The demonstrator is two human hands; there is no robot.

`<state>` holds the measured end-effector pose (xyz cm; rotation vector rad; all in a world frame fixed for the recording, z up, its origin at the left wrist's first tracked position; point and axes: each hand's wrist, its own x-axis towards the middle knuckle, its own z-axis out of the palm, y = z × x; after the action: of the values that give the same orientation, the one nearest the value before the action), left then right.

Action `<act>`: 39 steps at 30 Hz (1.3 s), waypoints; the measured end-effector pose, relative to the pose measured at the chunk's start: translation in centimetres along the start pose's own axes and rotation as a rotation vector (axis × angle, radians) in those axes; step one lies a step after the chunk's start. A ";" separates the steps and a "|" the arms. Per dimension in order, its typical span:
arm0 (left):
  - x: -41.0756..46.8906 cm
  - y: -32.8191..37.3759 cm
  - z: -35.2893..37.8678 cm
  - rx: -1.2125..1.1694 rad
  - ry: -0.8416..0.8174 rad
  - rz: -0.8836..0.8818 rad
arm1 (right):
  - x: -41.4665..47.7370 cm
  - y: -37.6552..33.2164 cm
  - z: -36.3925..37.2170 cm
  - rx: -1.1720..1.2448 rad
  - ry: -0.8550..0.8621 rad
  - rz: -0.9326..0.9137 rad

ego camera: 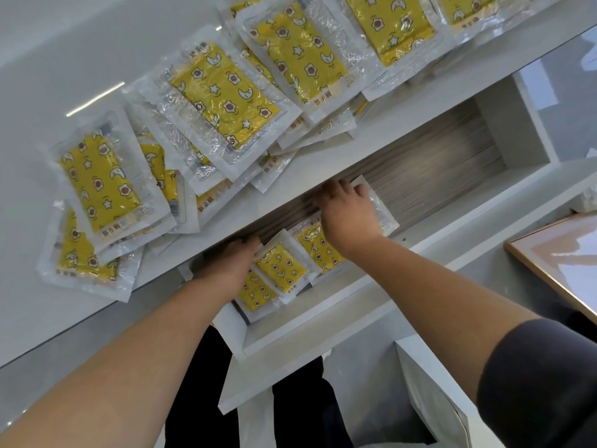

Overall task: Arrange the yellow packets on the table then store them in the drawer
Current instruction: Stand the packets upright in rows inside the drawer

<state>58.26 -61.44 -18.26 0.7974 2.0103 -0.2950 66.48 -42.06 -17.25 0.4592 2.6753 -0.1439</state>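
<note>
White table [48,43] runs diag. across the view w/ a long, loose row of yellow packets [223,95] on it: clear wrappers, yellow insides w/ star, moon & flower print. Many overlap, and a few reach past the table's near edge. Just below that edge the drawer [436,176] stands open: white walls, grey wood-grain btm, right half bare. Both hands are down inside it toward the left end. R hand [349,215] lies palm-down on a drawer packet [386,218], fingers [334,189] fairly straight, tips at the shadow under the table edge, thumb out to the side on the wrapper. The hand is flat on it, not curled round it. L hand [231,263] is just left of it, beside two more overlapping packets [280,268] in the drawer's left-front corner. Its fingers [250,244] reach under the table edge at a wrapper corner, too shaded to tell if they pinch it or only touch. Both forearms bare, dark sleeve [533,383] on the R upper arm. Wood-framed board [555,253] off to the right, dark trousers [290,409] below the drawer.
</note>
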 end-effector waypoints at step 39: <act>-12.0 4.2 -6.5 -0.495 0.489 0.228 | -8.3 -1.4 -9.8 0.577 0.019 0.319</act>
<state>60.93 -60.08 -4.35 0.8140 2.2687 0.5627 69.27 -44.19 -4.80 1.0533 2.5031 -0.8247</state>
